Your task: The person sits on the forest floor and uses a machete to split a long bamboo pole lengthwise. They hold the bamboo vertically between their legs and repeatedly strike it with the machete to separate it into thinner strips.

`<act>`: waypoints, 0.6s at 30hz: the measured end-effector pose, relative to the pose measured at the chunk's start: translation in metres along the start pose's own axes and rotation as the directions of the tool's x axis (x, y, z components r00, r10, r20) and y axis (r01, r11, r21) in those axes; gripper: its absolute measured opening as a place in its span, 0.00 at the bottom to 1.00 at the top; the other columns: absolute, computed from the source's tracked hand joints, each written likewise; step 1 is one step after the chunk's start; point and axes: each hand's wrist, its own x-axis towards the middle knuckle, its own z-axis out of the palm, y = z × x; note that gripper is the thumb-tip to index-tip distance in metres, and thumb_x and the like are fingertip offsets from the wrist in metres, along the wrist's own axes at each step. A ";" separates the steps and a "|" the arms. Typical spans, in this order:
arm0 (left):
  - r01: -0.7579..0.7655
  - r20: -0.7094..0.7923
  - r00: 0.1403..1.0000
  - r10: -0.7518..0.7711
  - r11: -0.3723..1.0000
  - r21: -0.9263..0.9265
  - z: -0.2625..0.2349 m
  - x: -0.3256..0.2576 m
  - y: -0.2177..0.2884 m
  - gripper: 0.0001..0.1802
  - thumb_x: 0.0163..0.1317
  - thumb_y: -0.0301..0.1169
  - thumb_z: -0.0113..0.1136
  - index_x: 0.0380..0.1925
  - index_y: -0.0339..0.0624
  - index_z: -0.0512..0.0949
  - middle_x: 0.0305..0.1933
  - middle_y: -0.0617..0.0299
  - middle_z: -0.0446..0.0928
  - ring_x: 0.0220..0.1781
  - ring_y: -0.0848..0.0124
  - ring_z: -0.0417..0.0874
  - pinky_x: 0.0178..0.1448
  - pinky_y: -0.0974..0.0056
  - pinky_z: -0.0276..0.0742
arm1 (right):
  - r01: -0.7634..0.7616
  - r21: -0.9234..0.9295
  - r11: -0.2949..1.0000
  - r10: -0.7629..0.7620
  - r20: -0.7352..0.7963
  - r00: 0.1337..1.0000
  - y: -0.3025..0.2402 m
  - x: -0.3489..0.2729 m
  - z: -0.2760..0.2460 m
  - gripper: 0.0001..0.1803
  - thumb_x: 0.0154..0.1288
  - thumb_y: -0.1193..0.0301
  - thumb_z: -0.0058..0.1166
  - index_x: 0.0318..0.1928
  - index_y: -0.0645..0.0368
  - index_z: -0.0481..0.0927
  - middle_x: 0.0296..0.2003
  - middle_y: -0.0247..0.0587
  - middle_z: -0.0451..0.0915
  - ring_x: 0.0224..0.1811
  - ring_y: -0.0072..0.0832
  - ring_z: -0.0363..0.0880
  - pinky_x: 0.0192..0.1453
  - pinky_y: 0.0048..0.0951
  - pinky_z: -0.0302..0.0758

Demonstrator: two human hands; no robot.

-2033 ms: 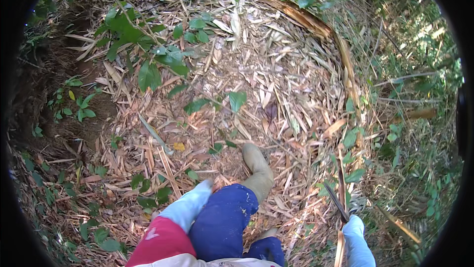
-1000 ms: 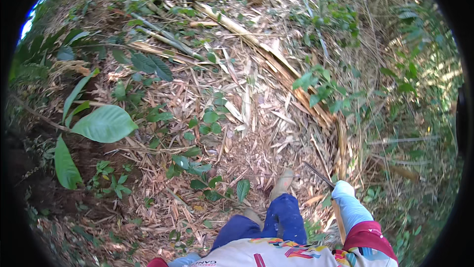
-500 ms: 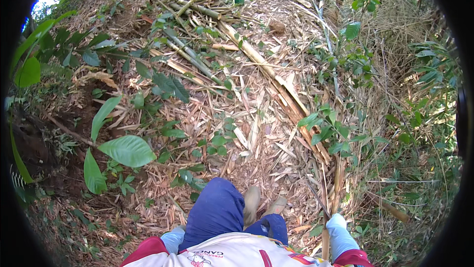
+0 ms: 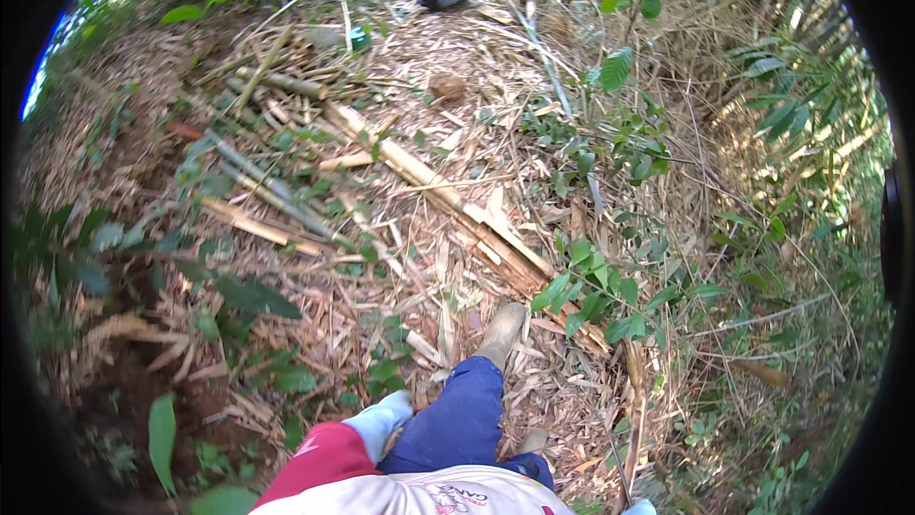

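Stick (image 4: 631, 420) — thin, upright, at the lower right, rising from the right hand (image 4: 640, 507), which shows only as a pale gloved sliver at the bottom edge; finger state cannot be told. Left hand (image 4: 381, 420) — pale glove, hanging beside the blue trouser leg (image 4: 457, 424), grasping nothing, fingers loosely curled. Boot (image 4: 502, 332) on dry leaf litter. Split bamboo pole (image 4: 448, 201) lies ahead, well apart from both hands.

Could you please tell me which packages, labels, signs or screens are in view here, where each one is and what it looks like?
Printed patch: on the shirt at the bottom edge, small red and dark marks on pale cloth.
Green container: far up the litter by the cut bamboo poles, small, too blurred to tell its kind.
No signs or screens.
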 end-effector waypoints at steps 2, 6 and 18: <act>-0.026 -0.138 0.990 0.022 0.999 -0.027 -0.034 0.061 0.027 0.23 0.60 0.46 0.62 0.47 0.40 0.81 0.45 0.47 0.82 0.51 0.50 0.81 0.54 0.56 0.75 | 0.011 0.088 0.996 -0.032 0.245 0.969 -0.040 0.016 -0.087 0.08 0.46 0.68 0.56 0.20 0.60 0.79 0.19 0.49 0.74 0.23 0.43 0.74 0.27 0.42 0.71; -0.275 -0.082 0.959 0.271 0.960 -0.054 -0.110 0.112 0.143 0.24 0.61 0.46 0.61 0.44 0.33 0.79 0.44 0.41 0.80 0.51 0.46 0.80 0.54 0.53 0.73 | -0.219 0.001 0.976 0.199 0.418 0.886 -0.125 0.048 -0.169 0.07 0.49 0.69 0.54 0.21 0.57 0.81 0.21 0.46 0.76 0.26 0.40 0.76 0.30 0.41 0.72; -0.622 0.304 0.760 0.575 0.778 0.083 -0.137 0.075 0.246 0.26 0.62 0.44 0.62 0.50 0.33 0.75 0.45 0.45 0.79 0.51 0.56 0.81 0.55 0.56 0.74 | -0.759 -0.157 0.632 0.760 -0.068 0.647 -0.208 0.151 -0.235 0.10 0.60 0.75 0.50 0.35 0.69 0.81 0.31 0.51 0.80 0.34 0.43 0.80 0.39 0.38 0.78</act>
